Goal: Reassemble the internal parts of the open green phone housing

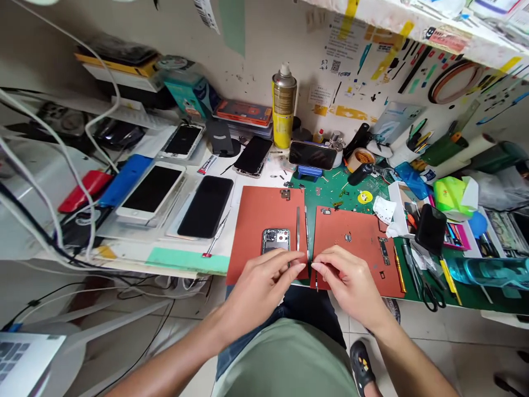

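Observation:
My left hand (268,278) is over the left brown mat (252,220), with thumb and forefinger pinched close together. Whatever lies between those fingertips is too small to make out. Partly under this hand is an opened phone housing (281,237), its inner parts bare. Across a narrow gap, my right hand (349,278) pinches a small thin strip (316,282) at the near edge of the right brown mat (367,270). A flat metal tool (298,229) and tweezers (306,231) lie just beyond the fingertips. A small circuit board (384,251) rests farther right.
A dark-screened phone (205,207) and a white phone (152,190) lie left. A yellow spray can (283,107) stands at the back. Scissors (432,295), a gold screwdriver (399,270) and a clear blue bottle (487,273) sit right. Cables (53,242) hang at far left.

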`<state>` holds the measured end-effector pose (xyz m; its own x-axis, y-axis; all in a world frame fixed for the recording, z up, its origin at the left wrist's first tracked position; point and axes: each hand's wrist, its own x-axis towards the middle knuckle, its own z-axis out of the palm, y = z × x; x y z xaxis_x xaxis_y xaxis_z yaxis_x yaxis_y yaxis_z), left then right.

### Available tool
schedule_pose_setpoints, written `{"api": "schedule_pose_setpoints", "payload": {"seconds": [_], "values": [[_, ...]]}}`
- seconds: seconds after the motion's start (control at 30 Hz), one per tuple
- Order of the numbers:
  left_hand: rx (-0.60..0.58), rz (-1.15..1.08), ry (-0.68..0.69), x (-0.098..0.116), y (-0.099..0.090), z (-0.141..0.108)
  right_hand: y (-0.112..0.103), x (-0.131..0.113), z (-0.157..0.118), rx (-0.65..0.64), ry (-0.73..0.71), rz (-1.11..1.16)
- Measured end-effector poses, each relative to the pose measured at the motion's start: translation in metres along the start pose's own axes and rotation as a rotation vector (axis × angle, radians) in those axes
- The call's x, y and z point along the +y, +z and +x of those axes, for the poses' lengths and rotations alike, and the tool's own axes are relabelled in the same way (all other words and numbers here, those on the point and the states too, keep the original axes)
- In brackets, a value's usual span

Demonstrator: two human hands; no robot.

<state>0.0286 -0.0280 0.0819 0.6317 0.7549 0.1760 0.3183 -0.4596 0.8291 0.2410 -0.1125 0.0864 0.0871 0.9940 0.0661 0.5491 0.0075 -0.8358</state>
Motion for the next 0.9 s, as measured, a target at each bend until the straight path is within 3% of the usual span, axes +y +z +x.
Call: {"api": "schedule_pose_setpoints", "payload": {"seconds": [0.1, 0.37, 0.7, 0.8, 0.9], "values": [[-0.011, 0.027, 0.063, -0.001, 0.006, 0.003, -0.001, -0.003, 0.004, -0.057, -0.091, -0.051], [0.026, 0.069, 0.188, -0.014, 0.012, -0.004, 0.006, 0.0, 0.006, -0.091, -0.126, -0.058], [0.068, 0.059, 0.21, -0.016, 0.012, -0.001, 0.007, 0.0, 0.006, -0.068, -0.183, -0.041], [0.128, 0.049, 0.202, -0.019, 0.012, -0.002, 0.004, -0.005, -0.001, 0.076, -0.022, 0.04], [0.189, 0.043, 0.215, -0.023, 0.011, -0.004, 0.01, -0.012, -0.014, 0.12, 0.302, 0.286]]}}
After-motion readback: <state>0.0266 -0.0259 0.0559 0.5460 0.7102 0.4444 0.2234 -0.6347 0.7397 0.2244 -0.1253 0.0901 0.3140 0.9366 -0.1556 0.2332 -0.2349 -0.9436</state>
